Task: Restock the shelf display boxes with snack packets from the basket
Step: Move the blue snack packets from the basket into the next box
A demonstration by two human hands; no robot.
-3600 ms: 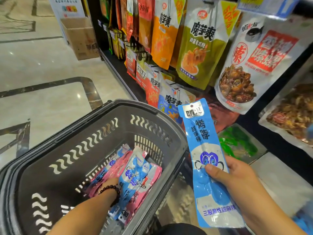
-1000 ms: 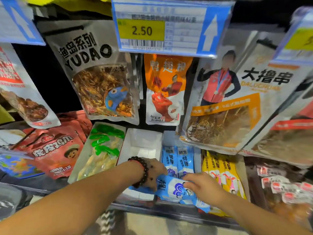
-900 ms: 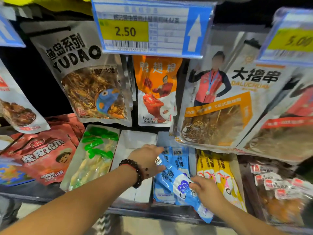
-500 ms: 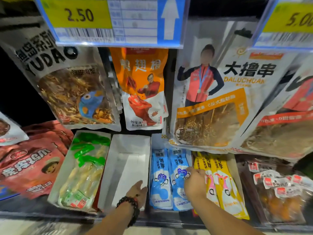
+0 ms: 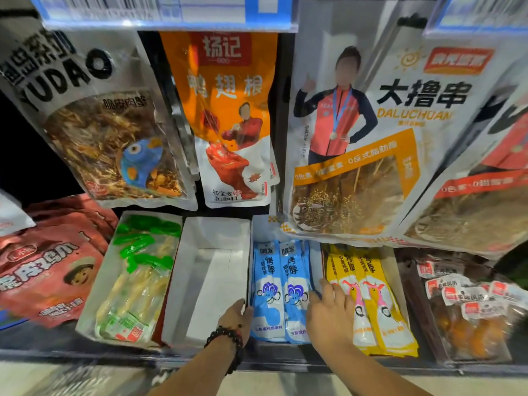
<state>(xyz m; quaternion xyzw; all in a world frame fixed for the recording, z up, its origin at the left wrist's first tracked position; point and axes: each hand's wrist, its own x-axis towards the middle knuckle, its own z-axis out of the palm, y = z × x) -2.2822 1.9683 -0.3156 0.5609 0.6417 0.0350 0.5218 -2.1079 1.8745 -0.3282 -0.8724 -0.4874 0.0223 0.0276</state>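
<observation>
Both hands have eased back: left hand (image 5: 235, 312) rests loose-fingered beside the long blue plastic snack packets (image 5: 281, 290), now lying in their white card display box (image 5: 315, 258); right hand (image 5: 328, 310) spread flat alongside. Withdrawing carelessly might drag packets askew.

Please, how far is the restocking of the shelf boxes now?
Done: blue packets lie flat in their box. In hand: nothing is held; the left hand rests at that box's left edge and the right hand touches its right side, as if straightening. Left: the white box beside it has no packets in it. The basket is out of view.
</observation>
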